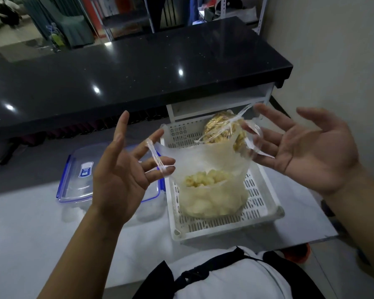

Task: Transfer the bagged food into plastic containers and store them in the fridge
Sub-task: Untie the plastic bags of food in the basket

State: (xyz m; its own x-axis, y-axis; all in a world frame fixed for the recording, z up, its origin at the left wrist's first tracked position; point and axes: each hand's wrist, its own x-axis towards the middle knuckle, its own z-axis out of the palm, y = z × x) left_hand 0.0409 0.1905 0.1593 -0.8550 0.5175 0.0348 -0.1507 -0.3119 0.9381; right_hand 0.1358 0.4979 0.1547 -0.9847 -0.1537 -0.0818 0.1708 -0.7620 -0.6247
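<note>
Over white slotted plastic basket [222, 225]: held clear plastic bag of pale crackers [209, 190] open, left hand [119, 180] and right hand [307, 152] fingers spread, hooked through handles. Lidded clear container [78, 180] just left.

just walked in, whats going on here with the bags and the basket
A person is pulling open a clear bag of pale crackers that sits in a white basket. The left hand has one bag handle looped over its fingers; the right hand spreads the other side. A second, tied bag waits behind it, and a lidded container stands to the left.
</note>
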